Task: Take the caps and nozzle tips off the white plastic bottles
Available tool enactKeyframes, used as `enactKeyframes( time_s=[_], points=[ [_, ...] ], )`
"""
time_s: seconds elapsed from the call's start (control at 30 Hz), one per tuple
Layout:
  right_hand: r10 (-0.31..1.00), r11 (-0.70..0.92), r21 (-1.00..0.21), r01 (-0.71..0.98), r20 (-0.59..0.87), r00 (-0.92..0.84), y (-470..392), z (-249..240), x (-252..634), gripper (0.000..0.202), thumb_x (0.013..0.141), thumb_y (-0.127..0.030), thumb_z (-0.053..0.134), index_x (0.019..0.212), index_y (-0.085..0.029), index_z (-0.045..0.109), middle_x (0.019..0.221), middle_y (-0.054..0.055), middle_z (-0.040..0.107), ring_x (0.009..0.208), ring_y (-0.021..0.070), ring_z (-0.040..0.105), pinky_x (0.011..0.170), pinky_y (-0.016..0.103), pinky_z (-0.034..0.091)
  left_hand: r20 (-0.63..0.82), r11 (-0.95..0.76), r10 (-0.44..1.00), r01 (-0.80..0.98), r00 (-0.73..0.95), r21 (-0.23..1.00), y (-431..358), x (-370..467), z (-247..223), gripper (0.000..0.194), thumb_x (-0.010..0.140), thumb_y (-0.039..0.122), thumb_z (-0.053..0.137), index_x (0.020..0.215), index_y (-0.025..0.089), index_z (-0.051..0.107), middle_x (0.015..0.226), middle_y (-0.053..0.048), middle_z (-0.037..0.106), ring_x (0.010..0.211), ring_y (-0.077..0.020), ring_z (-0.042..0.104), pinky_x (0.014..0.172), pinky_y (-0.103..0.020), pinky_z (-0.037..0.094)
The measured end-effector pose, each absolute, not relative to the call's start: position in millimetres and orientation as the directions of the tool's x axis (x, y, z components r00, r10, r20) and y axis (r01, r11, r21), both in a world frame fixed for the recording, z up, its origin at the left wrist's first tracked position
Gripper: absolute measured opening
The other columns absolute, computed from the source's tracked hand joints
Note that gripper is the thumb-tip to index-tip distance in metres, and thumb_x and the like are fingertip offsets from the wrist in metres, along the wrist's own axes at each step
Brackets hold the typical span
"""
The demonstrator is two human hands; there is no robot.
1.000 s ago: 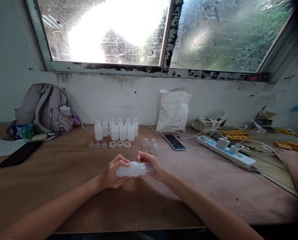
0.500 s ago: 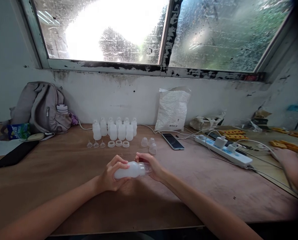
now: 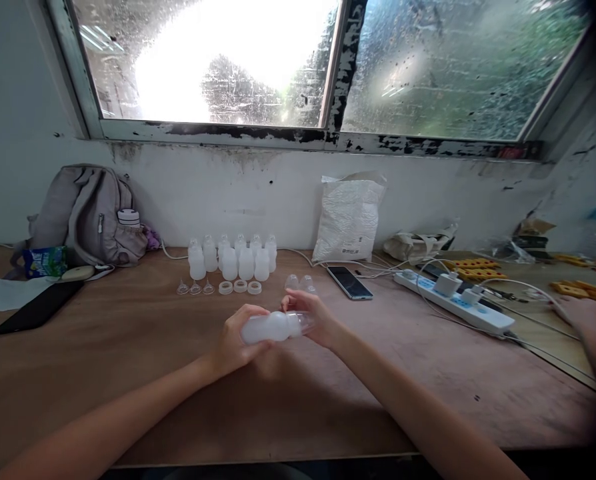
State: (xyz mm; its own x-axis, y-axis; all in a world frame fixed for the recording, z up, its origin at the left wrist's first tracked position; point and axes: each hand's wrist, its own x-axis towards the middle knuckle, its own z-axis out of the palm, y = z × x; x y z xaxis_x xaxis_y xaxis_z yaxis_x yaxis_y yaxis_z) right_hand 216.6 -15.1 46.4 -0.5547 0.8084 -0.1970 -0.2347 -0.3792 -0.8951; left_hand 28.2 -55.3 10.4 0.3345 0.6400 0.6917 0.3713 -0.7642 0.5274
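Note:
A frosted white baby bottle (image 3: 268,327) lies sideways in the air above the table, its clear cap (image 3: 301,323) end pointing right. My left hand (image 3: 241,337) is wrapped round the bottle's base. The fingers of my right hand (image 3: 313,317) close around the clear cap end, and part of the cap is hidden by them. Beyond my hands stand several white bottles (image 3: 229,265) in rows. In front of them lie three clear nipples (image 3: 195,288) and three white collar rings (image 3: 240,286). A few clear caps (image 3: 292,283) sit just behind my right hand, partly covered by it.
A phone (image 3: 349,283) and a white power strip (image 3: 451,303) with cables lie to the right. A silver parcel bag (image 3: 351,217) leans on the wall. At left are a backpack (image 3: 85,217) and a black phone (image 3: 38,308). Another person's hand (image 3: 585,323) shows at far right.
Both hands have moved slightly right and up with the bottle, keeping their grip at its two ends. The right hand now covers part of the clear caps behind it.

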Motion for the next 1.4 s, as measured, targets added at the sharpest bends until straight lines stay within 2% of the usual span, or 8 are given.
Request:
enactKeyframes(
  time_s=[0.07, 0.17, 0.43, 0.73, 0.93, 1.1, 1.27, 1.4],
  points=[
    [0.766, -0.419, -0.883, -0.211, -0.22, -0.604, -13, 51, 222, 0.041, 0.072, -0.052, 0.045, 0.06, -0.015, 0.054, 0.057, 0.001, 0.053, 0.046, 0.0105, 0.046, 0.043, 0.023, 0.035, 0.621, -0.703, 0.71, 0.377, 0.331, 0.603, -56, 30, 15, 0.039, 0.066, 0.031, 0.063, 0.101, 0.02, 0.048, 0.093, -0.004, 0.056, 0.081, -0.0172, 0.054, 0.069, -0.029, 0.045],
    [0.747, -0.437, -0.88, -0.185, -0.24, -0.62, -16, 54, 223, 0.047, 0.071, -0.059, 0.043, 0.062, -0.014, 0.056, 0.061, 0.002, 0.054, 0.049, 0.0107, 0.048, 0.045, 0.023, 0.036, 0.607, -0.714, 0.7, 0.354, 0.375, 0.604, -55, 27, 17, 0.039, 0.065, 0.031, 0.064, 0.1, 0.02, 0.048, 0.095, -0.005, 0.055, 0.084, -0.0174, 0.053, 0.072, -0.029, 0.043],
    [0.83, -0.341, -0.924, -0.176, -0.208, -0.517, -29, 39, 205, 0.043, 0.071, -0.055, 0.046, 0.057, -0.015, 0.051, 0.053, -0.001, 0.05, 0.043, 0.0078, 0.042, 0.041, 0.02, 0.028, 0.702, -0.812, 0.584, 0.279, 0.408, 0.513, -51, 18, 4, 0.04, 0.064, 0.03, 0.065, 0.099, 0.018, 0.049, 0.089, -0.006, 0.054, 0.079, -0.0176, 0.052, 0.069, -0.03, 0.043],
    [0.871, -0.244, -0.951, -0.192, -0.128, -0.475, -31, 34, 203, 0.04, 0.072, -0.051, 0.047, 0.055, -0.014, 0.051, 0.055, 0.001, 0.052, 0.045, 0.0078, 0.042, 0.042, 0.02, 0.029, 0.736, -0.835, 0.546, 0.337, 0.4, 0.435, -54, 19, 2, 0.041, 0.064, 0.031, 0.064, 0.1, 0.019, 0.049, 0.087, -0.006, 0.054, 0.075, -0.0173, 0.052, 0.066, -0.03, 0.044],
    [0.96, -0.067, -0.971, -0.228, -0.001, -0.279, -16, 34, 207, 0.037, 0.07, -0.046, 0.051, 0.052, -0.014, 0.052, 0.053, 0.0, 0.051, 0.048, 0.0082, 0.044, 0.045, 0.021, 0.029, 0.634, -0.794, 0.607, 0.376, 0.478, 0.478, -58, 16, 22, 0.043, 0.076, 0.029, 0.05, 0.116, 0.019, 0.037, 0.107, -0.01, 0.05, 0.094, -0.0204, 0.05, 0.079, -0.034, 0.043],
    [0.953, -0.101, -0.983, -0.154, -0.051, -0.298, -8, 43, 215, 0.043, 0.071, -0.053, 0.047, 0.054, -0.014, 0.054, 0.054, 0.002, 0.053, 0.049, 0.0087, 0.045, 0.046, 0.021, 0.03, 0.505, -0.751, 0.658, 0.439, 0.559, 0.493, -51, 9, 19, 0.049, 0.083, 0.026, 0.041, 0.128, 0.021, 0.023, 0.118, -0.01, 0.046, 0.105, -0.0212, 0.045, 0.088, -0.037, 0.038],
    [0.94, -0.177, -0.961, -0.214, -0.101, -0.327, -7, 48, 221, 0.041, 0.071, -0.054, 0.046, 0.061, -0.015, 0.056, 0.059, 0.002, 0.055, 0.05, 0.0097, 0.047, 0.047, 0.021, 0.035, 0.463, -0.741, 0.662, 0.425, 0.59, 0.519, -42, 12, 10, 0.045, 0.081, 0.029, 0.045, 0.124, 0.022, 0.032, 0.114, -0.009, 0.047, 0.102, -0.0207, 0.046, 0.086, -0.036, 0.04],
    [0.909, -0.172, -0.918, -0.357, -0.009, -0.416, -16, 57, 220, 0.027, 0.074, -0.044, 0.048, 0.077, -0.019, 0.058, 0.075, 0.003, 0.058, 0.068, 0.0146, 0.053, 0.06, 0.027, 0.044, 0.433, -0.684, 0.706, 0.383, 0.561, 0.621, -37, 12, 9, 0.041, 0.077, 0.032, 0.05, 0.115, 0.019, 0.04, 0.107, -0.009, 0.051, 0.093, -0.0196, 0.051, 0.078, -0.033, 0.044]
  ],
)
